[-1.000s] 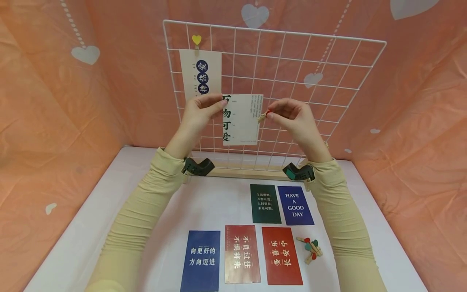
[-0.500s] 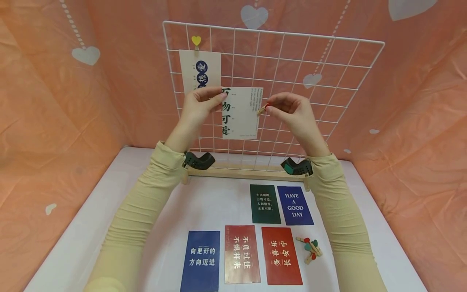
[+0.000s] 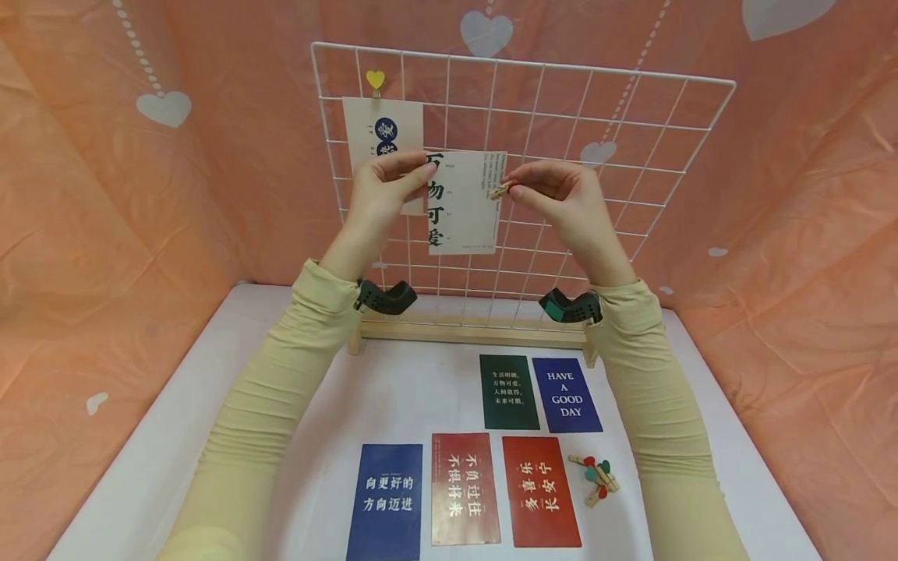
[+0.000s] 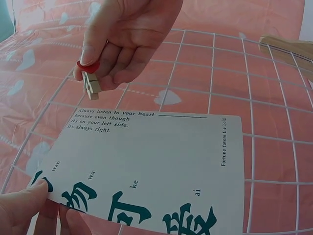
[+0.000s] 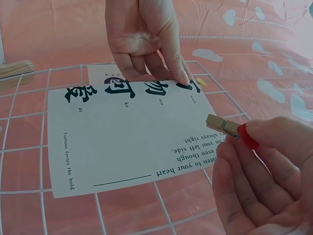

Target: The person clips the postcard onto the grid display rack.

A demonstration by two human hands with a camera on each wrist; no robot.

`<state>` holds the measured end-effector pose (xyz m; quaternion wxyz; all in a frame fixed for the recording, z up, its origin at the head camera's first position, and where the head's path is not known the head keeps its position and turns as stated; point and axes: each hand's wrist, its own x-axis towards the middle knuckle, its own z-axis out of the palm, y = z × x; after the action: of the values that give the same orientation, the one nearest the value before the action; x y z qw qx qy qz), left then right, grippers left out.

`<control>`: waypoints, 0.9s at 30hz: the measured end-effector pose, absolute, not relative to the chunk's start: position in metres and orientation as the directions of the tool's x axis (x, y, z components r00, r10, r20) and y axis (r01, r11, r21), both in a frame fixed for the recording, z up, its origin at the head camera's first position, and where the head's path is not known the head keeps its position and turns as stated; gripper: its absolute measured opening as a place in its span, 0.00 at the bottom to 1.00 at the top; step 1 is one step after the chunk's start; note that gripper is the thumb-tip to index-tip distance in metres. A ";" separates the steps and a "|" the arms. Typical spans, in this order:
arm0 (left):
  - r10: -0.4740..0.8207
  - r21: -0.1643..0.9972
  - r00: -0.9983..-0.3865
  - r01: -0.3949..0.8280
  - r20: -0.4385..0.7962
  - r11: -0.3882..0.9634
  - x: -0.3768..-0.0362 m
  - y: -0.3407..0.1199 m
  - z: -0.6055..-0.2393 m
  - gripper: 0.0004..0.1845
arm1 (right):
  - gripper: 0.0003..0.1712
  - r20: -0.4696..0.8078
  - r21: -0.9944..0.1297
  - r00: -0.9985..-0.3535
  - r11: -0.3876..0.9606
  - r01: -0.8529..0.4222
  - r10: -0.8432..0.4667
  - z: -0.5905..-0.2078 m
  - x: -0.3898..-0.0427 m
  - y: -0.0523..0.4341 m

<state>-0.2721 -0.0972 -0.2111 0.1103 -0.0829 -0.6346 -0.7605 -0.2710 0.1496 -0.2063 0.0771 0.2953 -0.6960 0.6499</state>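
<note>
Peach cloth backdrop; white table; wire grid standing toward the table's far edge. Left hand: raised, forearm angled forward, thumb and fingers pinching the upper left corner of a white card, held before the grid's middle. Right hand: raised about level, fingers bent inward, pinching a red-headed clothespin near the card's right edge. Second card: hung at the grid's upper left corner.
</note>
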 end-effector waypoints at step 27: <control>-0.140 0.896 -0.908 0.414 0.394 -0.163 -0.280 -0.090 -0.199 0.13 | 0.12 0.606 -0.794 -0.779 -0.068 -0.604 -0.159 -0.185 -0.285 0.136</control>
<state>-0.2799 -0.0896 -0.1988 0.1837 -0.1102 -0.6204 -0.7545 -0.2848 0.1364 -0.1847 0.1656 0.2882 -0.6624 0.6713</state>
